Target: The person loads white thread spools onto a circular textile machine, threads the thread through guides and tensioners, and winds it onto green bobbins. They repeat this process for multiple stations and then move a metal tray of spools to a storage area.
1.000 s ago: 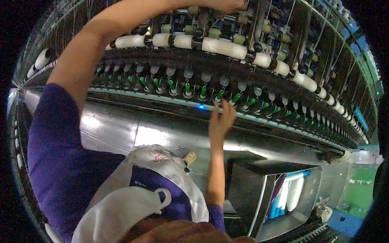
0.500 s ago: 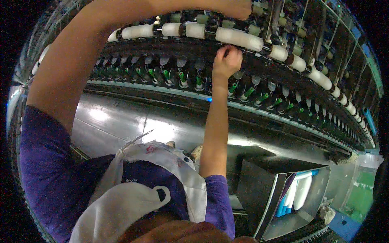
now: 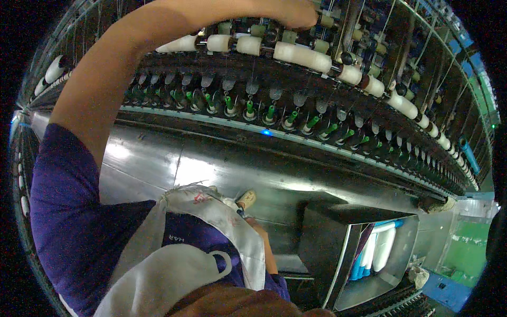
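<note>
My left arm reaches up and across the top of the view to the spinning frame. My left hand (image 3: pixel 300 15) is at the upper rollers, above the white rollers (image 3: pixel 302 56); its fingers are cut off by the upper edge. My right arm hangs down beside the white apron (image 3: pixel 244 236). My right hand (image 3: pixel 250 223) is partly behind the apron's edge, low over the floor, and its fingers cannot be made out. Below the white rollers runs a row of spindles with green tubes (image 3: pixel 271 113).
A metal bin (image 3: pixel 346 264) at the lower right holds white bobbins with blue ends (image 3: pixel 374 252). Shiny metal floor (image 3: pixel 142 166) lies between me and the frame. A blue light (image 3: pixel 267 132) glows on the spindle rail. Further right is a green surface (image 3: pixel 465 245).
My right hand has dropped from the white rollers to beside my apron. The left hand stays up at the rollers. The view has shifted slightly.
</note>
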Demonstrator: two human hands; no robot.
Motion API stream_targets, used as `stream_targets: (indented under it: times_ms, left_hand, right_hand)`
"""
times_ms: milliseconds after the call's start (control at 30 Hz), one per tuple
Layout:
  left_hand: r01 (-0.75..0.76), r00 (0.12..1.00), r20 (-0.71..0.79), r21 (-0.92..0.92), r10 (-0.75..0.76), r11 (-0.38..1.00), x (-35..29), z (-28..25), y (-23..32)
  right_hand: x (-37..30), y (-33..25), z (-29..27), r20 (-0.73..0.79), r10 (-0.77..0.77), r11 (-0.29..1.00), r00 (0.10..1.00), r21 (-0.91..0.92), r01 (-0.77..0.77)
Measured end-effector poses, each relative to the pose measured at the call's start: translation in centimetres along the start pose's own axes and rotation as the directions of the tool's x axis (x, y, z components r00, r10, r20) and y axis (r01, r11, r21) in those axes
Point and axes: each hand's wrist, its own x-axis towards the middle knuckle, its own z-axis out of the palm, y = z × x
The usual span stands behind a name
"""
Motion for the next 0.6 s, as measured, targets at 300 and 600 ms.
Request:
stream_targets:
  times_ms: [300,600]
  left_hand:
    - [0.0,0.733,-0.545,-0.598,-0.407,0.801,-11.5,0.3,0.7]
    - [0.202,0.511,-0.291,-0.874,-0.809,0.442,-19.3,9.6,9.1]
  right_hand:
    - [9.9,-4.2,-26.2,-0.454,-0.161,0.976,0.876,-0.203,0.074]
    - [16.9,-22.8,-53.6,-0.799,-0.126,0.723,0.588,0.332,0.605]
